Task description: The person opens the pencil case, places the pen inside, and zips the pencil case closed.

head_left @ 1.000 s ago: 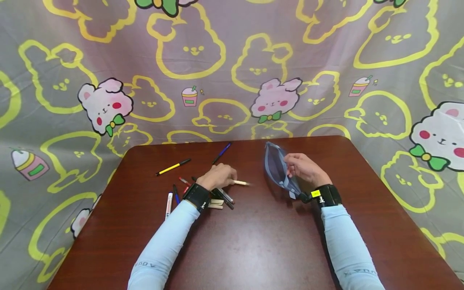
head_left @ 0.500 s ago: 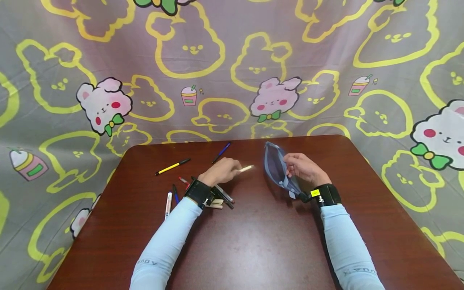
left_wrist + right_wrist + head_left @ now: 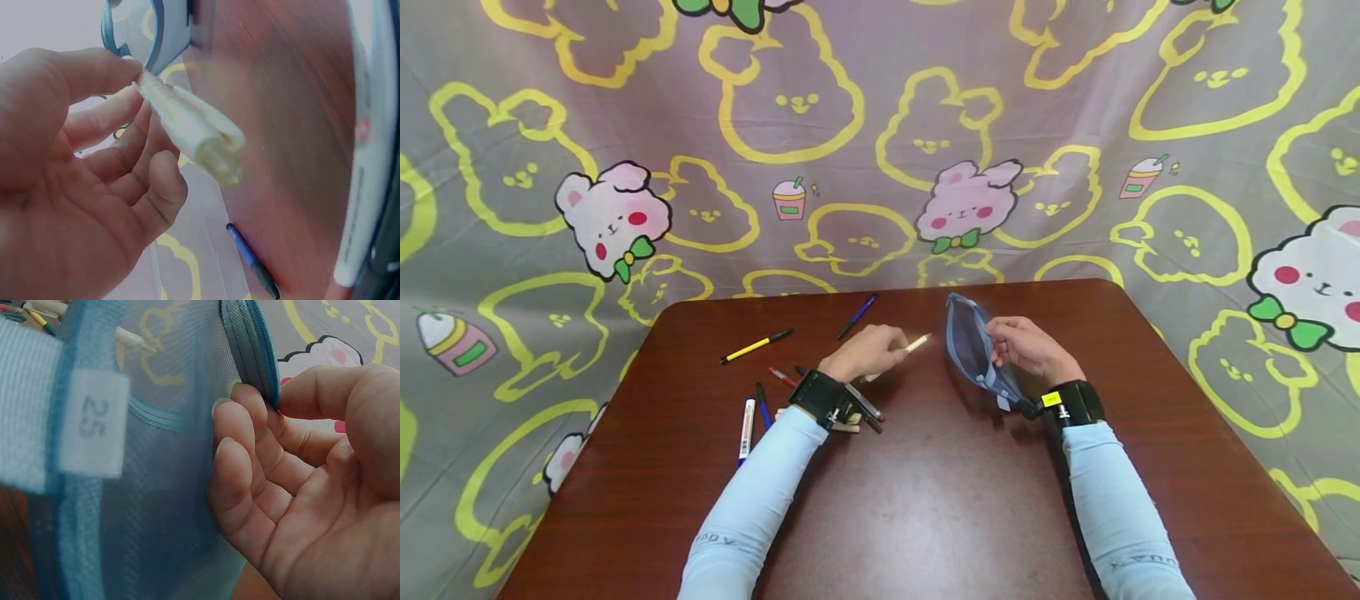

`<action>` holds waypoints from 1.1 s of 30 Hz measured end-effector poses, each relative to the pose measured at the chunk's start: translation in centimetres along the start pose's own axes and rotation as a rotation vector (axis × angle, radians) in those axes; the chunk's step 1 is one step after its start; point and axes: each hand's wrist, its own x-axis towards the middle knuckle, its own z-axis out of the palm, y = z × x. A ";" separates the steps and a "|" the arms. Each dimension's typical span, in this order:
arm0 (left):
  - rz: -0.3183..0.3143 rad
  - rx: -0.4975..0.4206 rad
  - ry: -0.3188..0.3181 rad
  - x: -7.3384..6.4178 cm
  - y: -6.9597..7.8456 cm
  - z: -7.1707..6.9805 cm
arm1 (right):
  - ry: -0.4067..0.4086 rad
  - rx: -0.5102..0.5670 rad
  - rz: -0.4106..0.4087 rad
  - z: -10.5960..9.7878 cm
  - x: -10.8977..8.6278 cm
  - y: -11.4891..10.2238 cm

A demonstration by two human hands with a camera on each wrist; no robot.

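Note:
Between thumb and fingers my left hand (image 3: 868, 350) pinches a cream pen (image 3: 917, 343). Its pointed end is toward the pouch, a short gap from the opening. In the left wrist view the near end and clip of this pen (image 3: 194, 125) show, somewhat blurred. My right hand (image 3: 1030, 348) holds the zip edge of a blue mesh zip pouch (image 3: 952, 337), keeping its mouth apart. The right wrist view shows the thumb and fingers pinching that edge, and a white tag (image 3: 95, 422) marked 25 on the pouch. What lies inside the pouch cannot be made out.
Several pens lie loosely around my left wrist: a white marker (image 3: 747, 429), a blue pen (image 3: 763, 406), a red pen (image 3: 782, 377) and a cream pen (image 3: 847, 428). Farther back are a yellow pen (image 3: 756, 346) and another blue pen (image 3: 857, 317). A patterned cloth (image 3: 850, 183) hangs behind the table.
My left hand has shifted right and slightly away from me with the cream pen, whose tip has swung up toward the pouch. The right hand and pouch have stayed in place.

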 end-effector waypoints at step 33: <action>-0.173 -0.701 0.075 2.8 2.2 1.6 | 0.011 0.001 0.000 0.4 -0.1 -0.2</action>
